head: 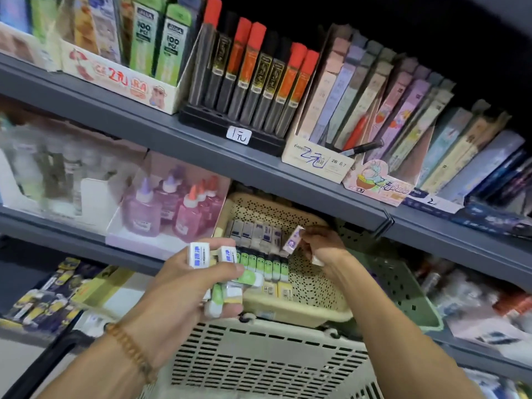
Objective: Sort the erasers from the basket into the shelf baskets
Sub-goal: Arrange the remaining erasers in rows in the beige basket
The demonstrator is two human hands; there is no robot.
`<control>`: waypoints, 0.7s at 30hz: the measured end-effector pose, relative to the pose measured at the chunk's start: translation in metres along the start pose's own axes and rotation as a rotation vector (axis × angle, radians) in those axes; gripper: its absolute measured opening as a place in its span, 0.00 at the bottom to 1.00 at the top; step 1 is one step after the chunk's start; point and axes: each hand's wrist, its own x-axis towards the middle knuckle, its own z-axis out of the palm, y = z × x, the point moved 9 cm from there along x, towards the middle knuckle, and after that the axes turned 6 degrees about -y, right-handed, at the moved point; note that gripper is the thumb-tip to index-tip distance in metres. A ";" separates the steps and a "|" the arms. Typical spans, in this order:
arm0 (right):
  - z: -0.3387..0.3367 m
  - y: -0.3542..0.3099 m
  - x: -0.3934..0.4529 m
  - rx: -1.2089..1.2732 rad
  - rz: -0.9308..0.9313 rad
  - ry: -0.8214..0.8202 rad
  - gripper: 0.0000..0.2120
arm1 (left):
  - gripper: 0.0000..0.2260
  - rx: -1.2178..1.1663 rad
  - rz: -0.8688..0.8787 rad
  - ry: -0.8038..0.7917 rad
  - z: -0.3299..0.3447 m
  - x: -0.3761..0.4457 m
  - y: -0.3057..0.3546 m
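Your left hand (190, 286) clutches several erasers (214, 256) before the beige shelf basket (313, 308); your right hand (319, 249) pinches a pink eraser (293, 239) above it.

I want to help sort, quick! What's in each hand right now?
Left hand: grips a bunch of erasers, white-blue and green ones.
Right hand: pinches one pale purple eraser over the beige shelf basket.

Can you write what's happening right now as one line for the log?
left hand: holds several erasers | right hand: pinches pale purple eraser over beige shelf basket | basket: rows of erasers inside
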 end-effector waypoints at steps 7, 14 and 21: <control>0.020 0.006 0.052 -0.497 -0.010 -0.049 0.14 | 0.20 -0.004 0.002 -0.022 0.000 0.004 0.001; 0.028 0.016 0.059 -0.382 0.045 -0.121 0.17 | 0.19 0.008 -0.015 -0.015 0.003 0.004 -0.002; 0.029 0.002 0.033 0.573 0.070 -0.176 0.15 | 0.19 0.002 0.001 0.016 -0.002 -0.002 0.004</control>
